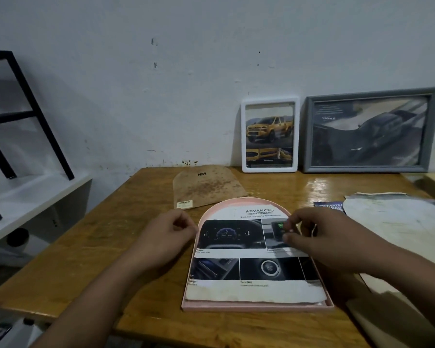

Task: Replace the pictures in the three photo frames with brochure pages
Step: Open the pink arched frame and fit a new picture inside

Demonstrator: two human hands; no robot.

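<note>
A pink arch-shaped photo frame [258, 307] lies face down on the wooden table with a brochure page [249, 270] headed "ADVANCED" resting inside it. My left hand [165, 237] hovers at the frame's left edge, fingers curled, holding nothing I can see. My right hand [319, 241] is over the page's upper right, fingertips pinched at the page near the frame's rim. The arch-shaped brown backing board [207, 188] lies behind the frame. A white frame [270, 135] with a yellow truck page and a grey frame [369, 131] with a dark truck page lean on the wall.
Loose brochure pages and a crumpled sheet [397, 222] lie on the table at the right. A white shelf [33, 197] with a black metal stand [23, 109] is left of the table. Another board [397, 322] lies at the front right edge.
</note>
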